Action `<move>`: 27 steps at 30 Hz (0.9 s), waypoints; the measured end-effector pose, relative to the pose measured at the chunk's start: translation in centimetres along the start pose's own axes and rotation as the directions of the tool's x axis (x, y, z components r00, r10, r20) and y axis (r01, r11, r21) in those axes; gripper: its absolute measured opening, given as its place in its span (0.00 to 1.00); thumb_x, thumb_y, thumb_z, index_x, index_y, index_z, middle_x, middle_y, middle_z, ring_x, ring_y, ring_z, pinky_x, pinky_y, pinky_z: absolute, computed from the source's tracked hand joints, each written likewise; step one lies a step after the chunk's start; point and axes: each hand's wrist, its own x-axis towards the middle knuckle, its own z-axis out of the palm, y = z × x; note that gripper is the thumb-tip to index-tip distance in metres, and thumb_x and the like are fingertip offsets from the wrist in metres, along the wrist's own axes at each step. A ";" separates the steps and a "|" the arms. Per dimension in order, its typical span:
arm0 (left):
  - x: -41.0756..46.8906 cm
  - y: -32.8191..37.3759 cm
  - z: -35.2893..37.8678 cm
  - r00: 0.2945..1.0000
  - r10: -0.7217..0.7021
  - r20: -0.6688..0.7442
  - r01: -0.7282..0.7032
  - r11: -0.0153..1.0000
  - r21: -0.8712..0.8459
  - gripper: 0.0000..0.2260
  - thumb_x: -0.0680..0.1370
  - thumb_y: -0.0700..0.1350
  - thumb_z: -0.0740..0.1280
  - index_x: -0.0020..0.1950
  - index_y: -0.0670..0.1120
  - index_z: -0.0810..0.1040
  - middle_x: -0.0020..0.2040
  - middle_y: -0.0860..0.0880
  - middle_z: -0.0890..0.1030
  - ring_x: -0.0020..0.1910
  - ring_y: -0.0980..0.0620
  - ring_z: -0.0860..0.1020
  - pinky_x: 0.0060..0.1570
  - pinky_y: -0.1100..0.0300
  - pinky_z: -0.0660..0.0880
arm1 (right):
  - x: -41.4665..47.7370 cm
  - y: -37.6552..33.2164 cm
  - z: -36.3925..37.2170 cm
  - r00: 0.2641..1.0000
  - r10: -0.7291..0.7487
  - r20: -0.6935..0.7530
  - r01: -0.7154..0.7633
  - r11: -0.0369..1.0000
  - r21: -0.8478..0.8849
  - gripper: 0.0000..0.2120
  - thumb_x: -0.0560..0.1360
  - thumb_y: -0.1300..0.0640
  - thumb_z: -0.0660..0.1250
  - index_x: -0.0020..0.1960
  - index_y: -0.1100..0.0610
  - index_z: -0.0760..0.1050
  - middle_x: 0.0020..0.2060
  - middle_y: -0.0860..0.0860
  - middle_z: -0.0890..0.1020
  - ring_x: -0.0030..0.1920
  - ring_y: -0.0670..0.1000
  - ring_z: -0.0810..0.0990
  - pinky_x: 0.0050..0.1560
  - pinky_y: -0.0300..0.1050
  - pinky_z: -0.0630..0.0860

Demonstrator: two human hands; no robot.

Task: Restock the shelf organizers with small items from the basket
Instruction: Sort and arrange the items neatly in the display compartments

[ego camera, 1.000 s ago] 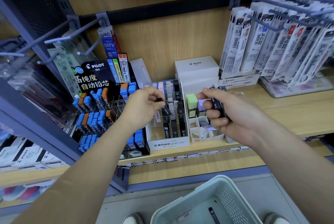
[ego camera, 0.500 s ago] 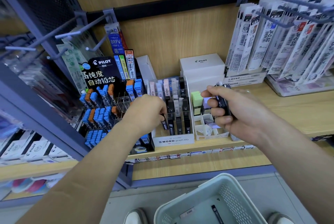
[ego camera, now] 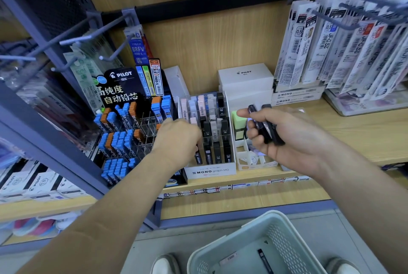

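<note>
The clear MONO organizer [ego camera: 209,171] on the wooden shelf holds rows of black, grey and pink lead cases. My left hand [ego camera: 176,139] is curled at its front-left corner, its fingertips pinched on a black lead case [ego camera: 198,157] that stands in the front-left slot. To the right of the organizer, my right hand [ego camera: 287,136] hovers with its fingers closed around a bundle of black lead cases [ego camera: 265,127]. The pale basket [ego camera: 249,223] sits on the floor below, with one black case [ego camera: 263,260] and a light packet inside.
A Pilot display [ego camera: 119,141] of blue and orange lead cases stands left of the organizer. A white divided tray with green erasers [ego camera: 239,123] sits under my right hand. White boxes [ego camera: 245,77] stand behind. Refill packets [ego camera: 342,52] hang from hooks at right; bare hooks [ego camera: 88,37] jut out at left.
My left hand has come down from above the organizer's middle rows to its front-left slot with the black case. My right hand has stayed beside the organizer, holding its bundle.
</note>
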 end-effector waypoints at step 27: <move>-2.7 0.4 -5.5 0.983 -0.149 0.109 0.109 -0.008 -0.994 0.10 0.72 0.29 0.68 0.46 0.42 0.81 0.37 0.46 0.84 0.36 0.51 0.82 0.46 0.53 0.79 | 0.2 1.3 1.1 0.999 0.032 0.010 -0.031 0.993 -0.113 0.04 0.77 0.63 0.67 0.49 0.58 0.79 0.37 0.55 0.82 0.27 0.44 0.67 0.18 0.31 0.57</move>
